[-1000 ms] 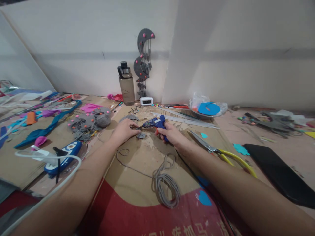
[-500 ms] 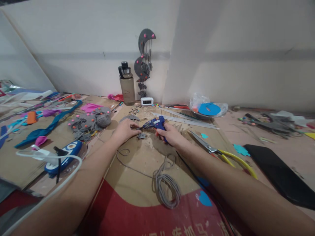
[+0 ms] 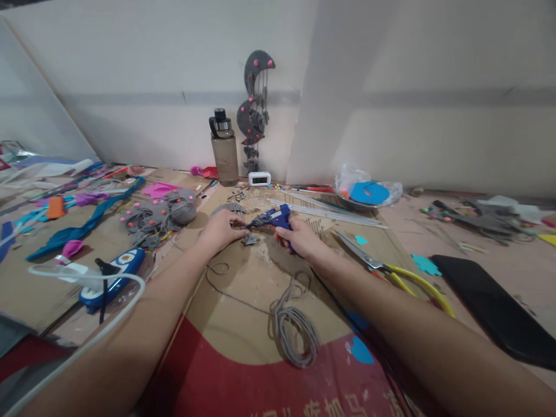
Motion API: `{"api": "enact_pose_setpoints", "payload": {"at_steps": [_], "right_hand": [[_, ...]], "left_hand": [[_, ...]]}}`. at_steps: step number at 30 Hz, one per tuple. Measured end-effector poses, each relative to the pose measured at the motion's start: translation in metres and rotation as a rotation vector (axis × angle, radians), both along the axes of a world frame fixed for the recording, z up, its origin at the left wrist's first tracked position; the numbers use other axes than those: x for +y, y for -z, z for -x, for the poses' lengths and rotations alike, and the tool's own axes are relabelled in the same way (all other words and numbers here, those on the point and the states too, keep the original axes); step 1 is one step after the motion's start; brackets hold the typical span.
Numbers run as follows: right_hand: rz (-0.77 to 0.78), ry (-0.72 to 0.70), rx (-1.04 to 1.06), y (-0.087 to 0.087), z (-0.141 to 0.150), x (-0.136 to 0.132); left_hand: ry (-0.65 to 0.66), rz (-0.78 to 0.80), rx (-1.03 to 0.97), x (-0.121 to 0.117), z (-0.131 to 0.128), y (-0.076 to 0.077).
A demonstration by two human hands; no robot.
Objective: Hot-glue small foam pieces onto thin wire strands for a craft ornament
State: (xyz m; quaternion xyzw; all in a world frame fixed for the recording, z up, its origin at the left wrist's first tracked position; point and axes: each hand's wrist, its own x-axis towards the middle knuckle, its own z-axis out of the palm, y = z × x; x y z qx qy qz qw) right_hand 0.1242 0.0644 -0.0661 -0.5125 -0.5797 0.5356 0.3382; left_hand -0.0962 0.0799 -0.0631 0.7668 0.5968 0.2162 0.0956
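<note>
My right hand (image 3: 299, 234) is wrapped round the handle of a blue hot glue gun (image 3: 278, 216), whose nozzle points left. The nozzle tip ends right at the fingertips of my left hand (image 3: 222, 231). Those fingers are pinched together low over the cardboard; what sits between them is too small to make out. Just under the nozzle is a small grey scrap (image 3: 249, 238). A coil of grey cord (image 3: 297, 336) lies nearer me, its loose end trailing toward my left hand. Behind that hand a round grey piece (image 3: 228, 208) is partly hidden.
Yellow-handled scissors (image 3: 391, 271) and a black phone (image 3: 495, 307) lie to the right. A bottle (image 3: 225, 153) and a small white clock (image 3: 259, 179) stand by the wall, near a hanging grey moon ornament (image 3: 251, 120). Grey crescents with pink dots (image 3: 152, 214) lie left. A white cable (image 3: 134, 284) crosses my left forearm.
</note>
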Motion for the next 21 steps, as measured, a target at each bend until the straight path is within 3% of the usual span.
{"api": "enact_pose_setpoints", "payload": {"at_steps": [21], "right_hand": [[0.011,0.005,-0.007,-0.0013,-0.001,0.0]], "left_hand": [[-0.006,0.011,0.0,-0.0018,-0.0008,-0.002]]}}
